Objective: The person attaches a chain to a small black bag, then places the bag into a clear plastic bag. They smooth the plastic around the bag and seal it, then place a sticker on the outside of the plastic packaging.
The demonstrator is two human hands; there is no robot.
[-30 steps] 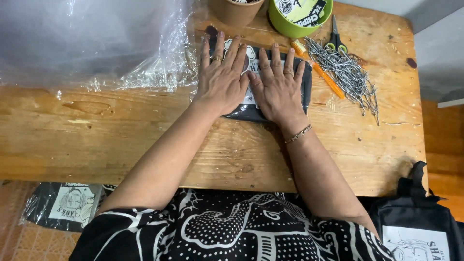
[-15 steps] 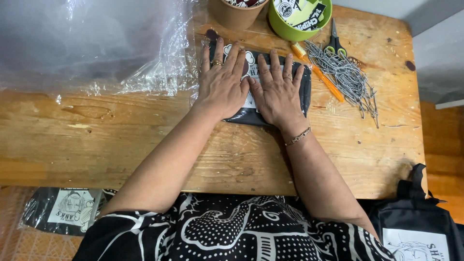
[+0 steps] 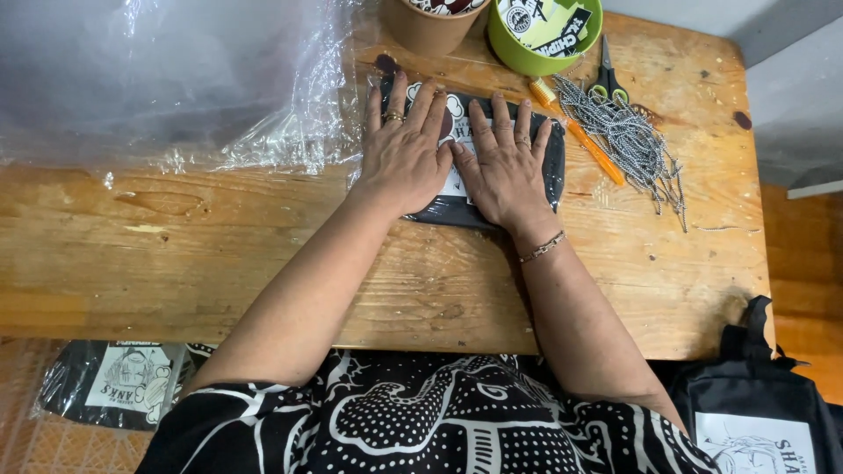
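Directly beneath both flat hands (image 3: pixel 457 158) lies the black packet (image 3: pixel 555 167).

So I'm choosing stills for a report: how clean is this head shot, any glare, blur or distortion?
Head view: sharp and evenly lit; white glare on the clear plastic sheet washes out what lies beneath; both hands and the black package are crisp, with soft shadows; table edge bows slightly from the wide lens.

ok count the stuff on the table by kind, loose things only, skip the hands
Black packed pouch under both hands: 1
Round containers, brown cup and green tub: 2
Scissors: 1
Orange cutter: 1
Ball-chain pile: 1
Clear plastic sheeting: 1
Total: 7
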